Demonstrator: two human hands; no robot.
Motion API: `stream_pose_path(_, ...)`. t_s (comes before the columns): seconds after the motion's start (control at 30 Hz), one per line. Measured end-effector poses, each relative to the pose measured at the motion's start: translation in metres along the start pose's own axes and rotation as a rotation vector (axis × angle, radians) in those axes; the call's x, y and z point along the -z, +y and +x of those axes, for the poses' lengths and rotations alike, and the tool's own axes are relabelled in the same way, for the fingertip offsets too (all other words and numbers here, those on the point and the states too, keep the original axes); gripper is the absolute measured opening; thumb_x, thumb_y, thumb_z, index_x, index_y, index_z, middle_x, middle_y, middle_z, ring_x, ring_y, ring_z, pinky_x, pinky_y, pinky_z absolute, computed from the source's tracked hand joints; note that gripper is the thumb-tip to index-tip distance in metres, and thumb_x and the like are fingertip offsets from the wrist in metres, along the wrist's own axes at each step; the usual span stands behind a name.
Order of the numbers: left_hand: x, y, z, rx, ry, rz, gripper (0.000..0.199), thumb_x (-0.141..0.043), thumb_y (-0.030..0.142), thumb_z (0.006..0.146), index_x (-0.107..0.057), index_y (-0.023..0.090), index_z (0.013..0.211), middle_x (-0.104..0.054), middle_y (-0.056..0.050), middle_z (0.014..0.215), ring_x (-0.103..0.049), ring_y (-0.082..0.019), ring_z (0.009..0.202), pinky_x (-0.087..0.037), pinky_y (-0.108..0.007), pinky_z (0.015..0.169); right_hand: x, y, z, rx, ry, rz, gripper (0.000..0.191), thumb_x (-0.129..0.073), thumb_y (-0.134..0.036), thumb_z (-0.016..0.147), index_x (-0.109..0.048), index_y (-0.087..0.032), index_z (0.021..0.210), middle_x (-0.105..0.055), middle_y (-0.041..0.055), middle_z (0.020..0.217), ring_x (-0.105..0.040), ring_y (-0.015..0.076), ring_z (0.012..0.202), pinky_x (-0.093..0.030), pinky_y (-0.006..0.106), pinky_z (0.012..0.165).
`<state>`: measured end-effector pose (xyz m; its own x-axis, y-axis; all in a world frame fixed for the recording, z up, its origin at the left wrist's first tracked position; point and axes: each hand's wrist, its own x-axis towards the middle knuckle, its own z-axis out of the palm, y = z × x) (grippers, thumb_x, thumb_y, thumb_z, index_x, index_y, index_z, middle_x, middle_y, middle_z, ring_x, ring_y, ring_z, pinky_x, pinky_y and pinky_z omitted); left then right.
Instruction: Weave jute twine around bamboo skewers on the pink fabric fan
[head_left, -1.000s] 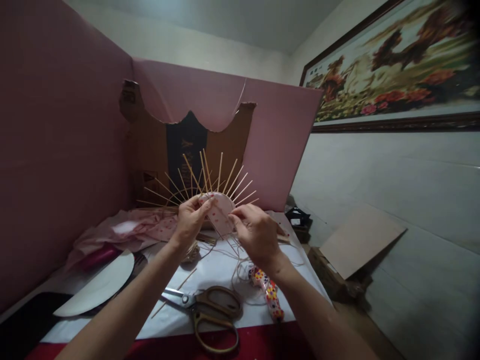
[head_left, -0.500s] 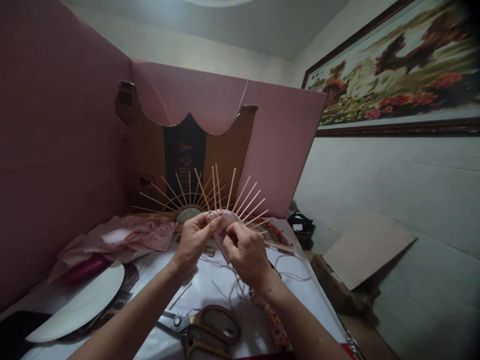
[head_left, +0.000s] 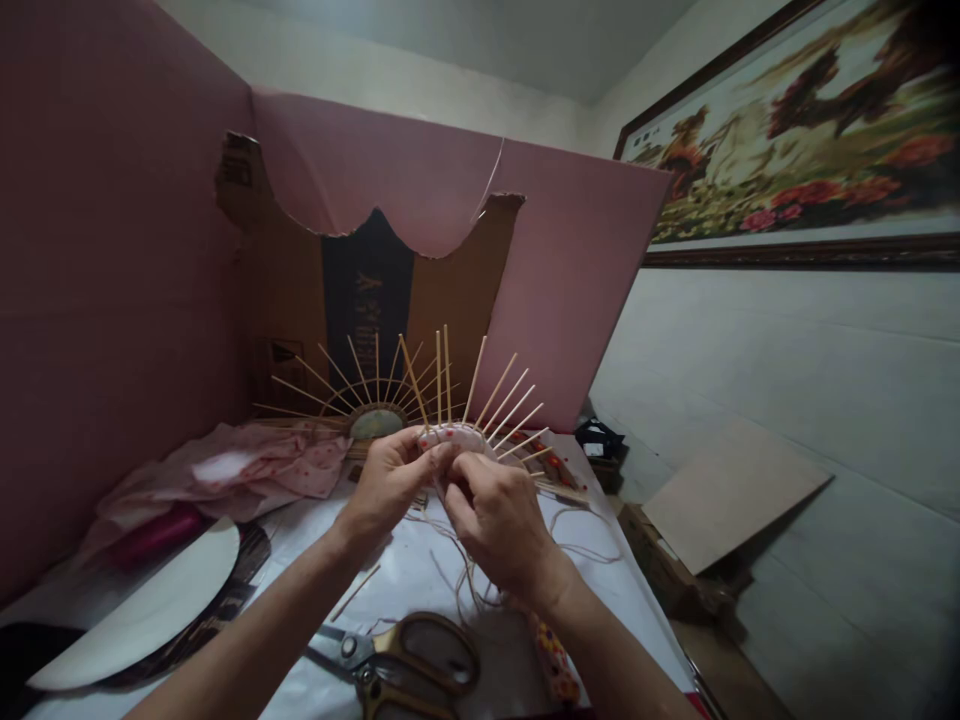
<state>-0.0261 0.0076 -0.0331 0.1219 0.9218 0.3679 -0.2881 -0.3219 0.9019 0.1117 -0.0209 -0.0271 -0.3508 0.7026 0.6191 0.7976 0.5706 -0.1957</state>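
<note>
A small fabric-covered half-round piece (head_left: 459, 437), whitish with red spots, is held up over the table. Thin wooden sticks (head_left: 504, 382) fan out from its curved edge. Gripping its left end is my left hand (head_left: 391, 478), thumb at the front. My right hand (head_left: 499, 508) is closed at the piece's lower front, fingertips pinched together close to the left thumb; whatever is between them is hidden. Twine (head_left: 471, 590) hangs and loops below the hands. Large scissors (head_left: 409, 655) with bronze-coloured handles lie on the table in front of me, blades pointing left.
Behind stands another stick fan (head_left: 375, 423) against a cut cardboard sheet (head_left: 465, 300). Pink spotted cloth (head_left: 262, 462), a magenta roll (head_left: 161, 532) and a white half-disc (head_left: 150, 610) lie at left. Patterned fabric (head_left: 555, 665) is near my right forearm. A board (head_left: 739, 490) leans at right.
The piece has tilted slightly, so less of its spotted face shows. My right hand has shifted a little, staying close to the left. The camera view has moved slightly.
</note>
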Motion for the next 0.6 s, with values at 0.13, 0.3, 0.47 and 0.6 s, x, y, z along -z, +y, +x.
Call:
stream_pose_path(0.13,-0.001,0.003,-0.001,-0.045,-0.026,0.021,0.021,-0.075,0.031,0.07,-0.07,0.012,0.079,-0.068,-0.005,0.075,-0.06,-0.013,0.068,-0.049,-0.022,0.064,0.006,-0.003,0.0,-0.022,0.01,0.048,0.011,-0.053,-0.014,0.084,-0.057,-0.018,0.074,-0.065,0.0013,0.073,-0.057,0.0151,0.067,-0.031,0.028,0.061)
stream_pose_path(0.3,-0.003,0.016,-0.008,-0.128,-0.096,0.102,0.018,-0.072,0.03,0.074,-0.071,0.016,0.086,-0.071,-0.007,0.083,-0.064,-0.017,0.075,-0.051,-0.025,0.067,0.029,-0.009,-0.005,-0.058,0.154,0.228,0.018,-0.058,-0.027,0.088,-0.059,-0.019,0.071,-0.064,-0.0003,0.068,-0.055,0.0123,0.061,-0.035,0.025,0.058)
stream_pose_path(0.47,-0.006,0.032,-0.016,-0.236,-0.153,0.288,0.027,-0.067,0.027,0.079,-0.072,0.02,0.104,-0.072,-0.009,0.098,-0.067,-0.02,0.085,-0.052,-0.026,0.075,0.042,-0.009,-0.008,-0.165,0.427,0.165,0.014,-0.058,-0.029,0.088,-0.059,-0.019,0.078,-0.063,0.0039,0.078,-0.055,0.0152,0.067,-0.039,0.028,0.061)
stream_pose_path(0.6,-0.005,0.041,-0.018,-0.335,-0.112,0.492,0.031,-0.069,0.025,0.077,-0.072,0.022,0.107,-0.073,-0.008,0.098,-0.068,-0.021,0.085,-0.052,-0.025,0.072,0.041,-0.009,-0.007,-0.164,0.384,0.152,0.011,-0.057,-0.027,0.089,-0.06,-0.018,0.082,-0.062,0.005,0.086,-0.056,0.016,0.071,-0.04,0.03,0.064)
